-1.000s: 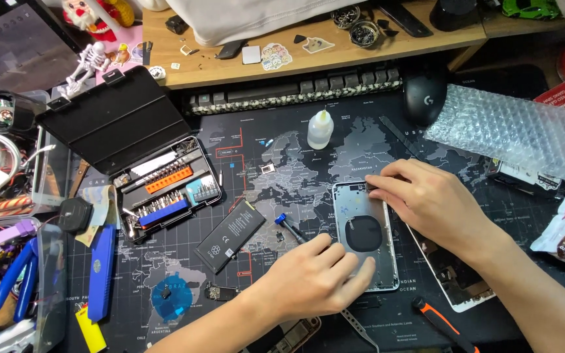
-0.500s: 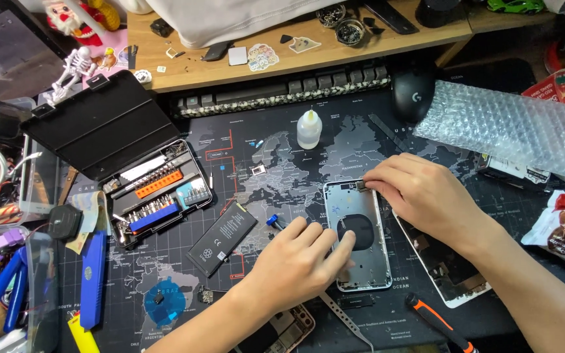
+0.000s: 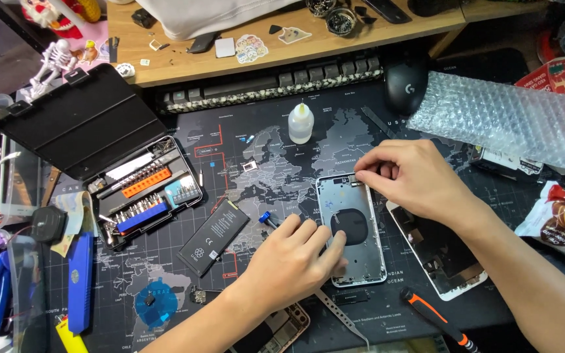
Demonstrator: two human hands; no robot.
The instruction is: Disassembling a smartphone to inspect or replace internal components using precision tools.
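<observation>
Two hands are working on the phone housing (image 3: 352,229) lying below the glue bottle (image 3: 300,123): left hand (image 3: 292,261) pressing flat, right hand (image 3: 408,178) pinching its top edge; slipping fingers could damage small components.

Phone housing (image 3: 351,229) partly under hands, perhaps

The table (image 3: 243,140) is covered by a dark desk mat (image 3: 276,163) printed with a world map, which serves as the reference point for what follows. Directly behind the mat, at its far edge, a light wooden shelf (image 3: 335,39) runs across the width of the view, raised above the mat, with a keyboard (image 3: 269,85) tucked under its front edge. Lighting is even and bright, casting soft shadows on the mat.
</observation>
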